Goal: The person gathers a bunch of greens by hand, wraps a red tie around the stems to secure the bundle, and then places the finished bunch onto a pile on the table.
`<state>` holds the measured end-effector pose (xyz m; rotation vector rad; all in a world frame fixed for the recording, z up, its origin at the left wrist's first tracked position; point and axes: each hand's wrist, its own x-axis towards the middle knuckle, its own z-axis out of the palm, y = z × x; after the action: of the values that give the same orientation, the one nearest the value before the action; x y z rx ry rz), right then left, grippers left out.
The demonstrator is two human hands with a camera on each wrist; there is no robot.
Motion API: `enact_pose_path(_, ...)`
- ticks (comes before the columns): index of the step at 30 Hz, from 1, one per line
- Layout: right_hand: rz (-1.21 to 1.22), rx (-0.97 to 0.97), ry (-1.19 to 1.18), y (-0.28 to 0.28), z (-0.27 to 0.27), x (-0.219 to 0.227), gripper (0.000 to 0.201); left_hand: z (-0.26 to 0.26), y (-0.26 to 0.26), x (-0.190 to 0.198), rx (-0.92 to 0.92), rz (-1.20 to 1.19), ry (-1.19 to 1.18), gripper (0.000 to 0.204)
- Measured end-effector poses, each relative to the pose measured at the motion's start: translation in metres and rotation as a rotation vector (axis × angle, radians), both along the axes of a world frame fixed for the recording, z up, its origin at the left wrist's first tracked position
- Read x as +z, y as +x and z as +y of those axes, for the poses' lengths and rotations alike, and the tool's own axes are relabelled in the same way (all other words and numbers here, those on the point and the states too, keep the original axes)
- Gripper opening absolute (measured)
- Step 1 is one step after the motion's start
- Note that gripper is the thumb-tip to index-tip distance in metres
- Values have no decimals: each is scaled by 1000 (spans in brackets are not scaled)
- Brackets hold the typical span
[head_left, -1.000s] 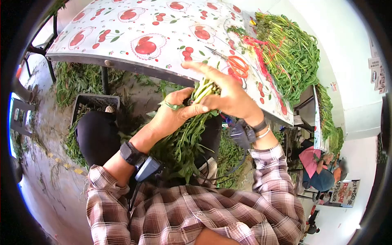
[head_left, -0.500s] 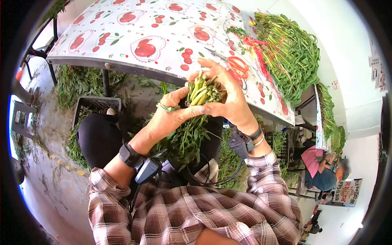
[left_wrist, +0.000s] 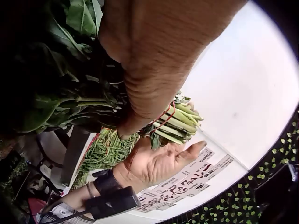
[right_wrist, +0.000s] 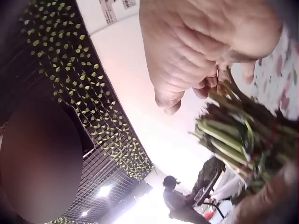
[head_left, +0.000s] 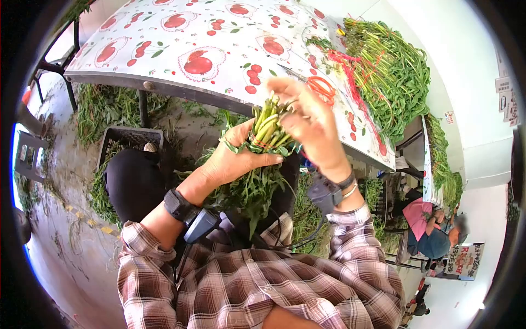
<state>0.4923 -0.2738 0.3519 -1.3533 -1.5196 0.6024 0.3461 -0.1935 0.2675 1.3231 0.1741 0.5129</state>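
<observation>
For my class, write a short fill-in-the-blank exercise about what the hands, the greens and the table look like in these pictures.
1. The left hand grips a bunch of greens with the cut stem ends pointing ____.
2. A thin ____ band is wound round the stems.
3. The scissors on the table have ____ handles.
4. The tablecloth is printed with red ____.

Missing words: up; red; orange; cherries

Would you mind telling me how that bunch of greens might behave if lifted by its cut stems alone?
The bunch of greens would probably flop: its leaves droop below the left hand. The red band likely keeps the stems together. It seems light, as one hand grips it.
</observation>
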Motion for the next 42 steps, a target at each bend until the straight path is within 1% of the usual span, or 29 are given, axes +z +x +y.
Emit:
enact_pose_path(1, 31, -33, 79, 3, 2, 8, 48, 0, -1, 8, -14, -35, -34, 41)
enact_pose_path(2, 60, -66, 158, 6, 4, 16, 50, 1, -1, 10, -15, -35, -35, 41)
enact_pose_path(4, 56, -73, 208, 10, 7, 16, 51, 3, 0, 12, 4, 5, 88, 38)
enact_pose_path(5, -222, 39, 200, 8, 12, 9, 53, 1, -3, 15, -21, 5, -5, 35)
enact_pose_path(6, -497, 147, 189, 5, 14, 6, 54, 3, -3, 12, -27, 4, -3, 35)
enact_pose_path(7, -574, 111, 174, 0, 10, 9, 59, 5, -4, 7, -31, 39, -20, 37)
enact_pose_path(8, -572, 113, 173, -1, 9, 9, 59, 6, -5, 4, -28, 73, -39, 38)
enact_pose_path(9, -260, 55, 163, -2, 9, 8, 61, 5, -6, 8, 29, 48, -4, 32)
enact_pose_path(10, 51, -5, 151, -2, 8, 8, 63, 7, -6, 14, 24, 16, -4, 29)
enact_pose_path(11, 174, -48, 179, 4, 9, 5, 67, 11, -4, 12, 45, 18, -31, 30)
enact_pose_path(13, 190, -100, 86, 10, 2, 6, 74, 13, -4, 12, 66, 20, -56, 31)
enact_pose_path(14, 184, -128, 14, 11, -1, 1, 77, 14, -5, 13, 93, -4, -133, 31)
enact_pose_path(15, 287, -79, -96, 8, -7, -9, 79, 15, -6, 15, 119, -29, -211, 32)
enact_pose_path(16, 389, -28, -207, 2, -13, -21, 81, 17, -6, 16, 119, -29, -210, 32)
enact_pose_path(17, 378, 21, -339, -4, -15, -31, 83, 19, -7, 18, 123, -24, -216, 32)
enact_pose_path(18, -1, 40, -205, -9, -14, -43, 85, 20, -8, 18, 128, -17, -221, 31)
enact_pose_path(20, 194, 38, -196, -26, -15, -49, 86, 19, -9, 16, 140, 4, -227, 30)
enact_pose_path(21, 71, -20, -186, -24, -13, -54, 82, 16, -7, 11, 161, 3, -268, 30)
enact_pose_path(24, 55, -67, -225, -20, -10, -64, 76, 12, -1, 8, 211, 15, -298, 34)
enact_pose_path(28, 165, -109, -185, -22, -9, -65, 65, 17, -2, 14, 221, -1, -263, 38)
enact_pose_path(30, 214, -131, -228, -19, -11, -61, 61, 23, -4, 16, 244, 33, -29, 46)
enact_pose_path(31, 266, -162, -230, -15, -11, -59, 59, 26, -6, 17, 307, 89, 119, 49)
enact_pose_path(32, 320, -196, -231, -12, -12, -58, 57, 28, -8, 18, 309, 89, 119, 49)
enact_pose_path(34, 360, -218, -223, -8, -13, -56, 54, 30, -11, 25, 684, 58, 662, 47)
enact_pose_path(36, 439, -262, -205, -5, -14, -54, 49, 36, -17, 36, 777, -38, 987, 34)
enact_pose_path(37, 439, -265, -203, -4, -14, -55, 49, 37, -19, 36, 785, -36, 1087, 31)
enact_pose_path(38, 309, -272, -195, -4, -14, -56, 51, 38, -20, 36, 792, -31, 1186, 28)
enact_pose_path(39, 179, -275, -189, -5, -14, -57, 52, 38, -19, 34, 791, -30, 1183, 28)
enact_pose_path(42, 93, -274, -229, -16, -15, -55, 56, 38, -18, 31, 853, -24, 1259, 25)
